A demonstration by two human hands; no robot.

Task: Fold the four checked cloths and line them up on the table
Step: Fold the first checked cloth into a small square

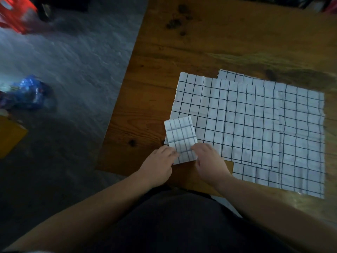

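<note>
Left hand (160,161) and right hand (209,161) are seemingly pinching the folded cloth (181,137), which is risking unfolding if released carelessly.

Red obj (16,13) blurred + cut by top-L edge, blue bag (29,94) blurry, lower cloths (300,143) partly covered.

A home room: worn wooden table (182,57), grey carpet (73,70), floor clutter (27,94)

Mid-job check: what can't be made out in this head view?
Head view:
- Number of spread cloths: they overlap.
- Near edge of folded cloth: under left hand and right hand; pinching or pressing, too blurred.
- red thing and blue bag on floor: motion blur.
- table: right side cut by frame edge.
</note>
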